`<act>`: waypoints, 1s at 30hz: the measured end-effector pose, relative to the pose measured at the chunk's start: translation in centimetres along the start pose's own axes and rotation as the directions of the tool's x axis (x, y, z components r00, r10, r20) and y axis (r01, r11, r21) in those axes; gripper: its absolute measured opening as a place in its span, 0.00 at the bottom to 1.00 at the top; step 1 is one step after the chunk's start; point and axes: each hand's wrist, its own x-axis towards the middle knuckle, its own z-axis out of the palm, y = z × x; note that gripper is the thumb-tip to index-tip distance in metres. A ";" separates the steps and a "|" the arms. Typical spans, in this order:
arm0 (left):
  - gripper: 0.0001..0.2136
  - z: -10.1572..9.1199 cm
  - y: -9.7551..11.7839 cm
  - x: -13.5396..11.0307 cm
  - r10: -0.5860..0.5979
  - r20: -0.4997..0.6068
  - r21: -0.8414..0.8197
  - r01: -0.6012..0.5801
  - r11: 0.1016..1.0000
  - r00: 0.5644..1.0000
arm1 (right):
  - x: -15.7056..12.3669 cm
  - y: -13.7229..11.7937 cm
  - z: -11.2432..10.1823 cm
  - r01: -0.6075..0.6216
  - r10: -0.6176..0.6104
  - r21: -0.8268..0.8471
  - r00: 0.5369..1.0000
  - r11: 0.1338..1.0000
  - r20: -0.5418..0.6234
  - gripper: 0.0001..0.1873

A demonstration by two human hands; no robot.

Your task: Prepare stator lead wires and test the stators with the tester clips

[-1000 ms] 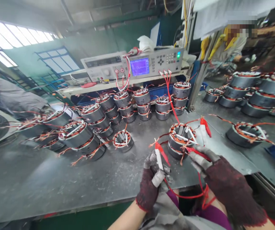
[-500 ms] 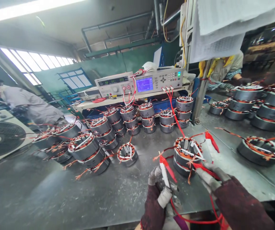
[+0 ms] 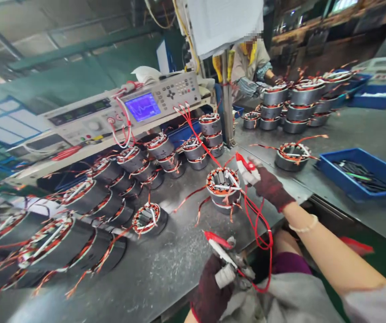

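Note:
My left hand (image 3: pixel 215 282), in a dark maroon glove with greyish fingertips, is closed round a red-and-white test clip (image 3: pixel 220 249) near the table's front edge. My right hand (image 3: pixel 263 181), gloved alike, grips another red-and-white clip (image 3: pixel 244 162) at the right of a motor stator (image 3: pixel 224 204). Whether that clip bites a wire of the stator I cannot tell. The stator, grey with a ring of orange windings and white ties, stands upright with loose wire ends around it. Red test leads (image 3: pixel 258 222) loop between my hands.
Stacked stators (image 3: pixel 88 197) line the left and back; a single one (image 3: pixel 149 220) sits nearer. A tester with a lit screen (image 3: pixel 142 107) stands on the shelf. Right are another stator (image 3: pixel 292 157) and a blue bin (image 3: pixel 364 175). A co-worker (image 3: pixel 252 67) handles stators behind the post (image 3: pixel 227 107).
My right hand has moved from the stator's front to the clip at its right side. My left hand's clip has come away from the stator toward me. The view has swung right.

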 end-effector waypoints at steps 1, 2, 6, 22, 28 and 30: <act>0.18 0.3 0.1 0.2 -0.022 0.024 -0.004 0.022 1.000 0.999 | 0.4 0.1 0.2 -0.019 0.019 0.015 1.000 1.000 0.003 0.38; 0.17 0.4 0.1 0.4 -0.053 0.054 -0.028 0.055 0.998 0.997 | 0.6 0.2 0.3 -0.037 0.037 0.034 0.999 0.999 -0.001 0.40; 0.17 0.7 -0.2 1.1 -0.158 0.171 -0.109 0.178 0.978 0.972 | 0.5 0.5 0.5 -0.079 0.077 0.148 0.997 0.986 0.021 0.39; 0.13 -0.1 -2.4 1.7 -0.147 0.117 -0.234 0.171 0.957 0.982 | -2.9 4.6 -0.4 -0.099 0.095 -0.166 0.995 0.981 -0.034 0.25; 0.13 0.3 -2.7 2.7 -0.164 0.096 -0.282 0.185 0.942 0.982 | -1.4 4.3 0.8 -0.166 0.170 -0.200 0.986 0.966 0.001 0.24; 0.14 0.3 -2.8 3.1 -0.160 0.085 -0.304 0.179 0.936 0.983 | -1.2 3.9 0.7 -0.152 0.161 -0.200 0.987 0.968 0.027 0.27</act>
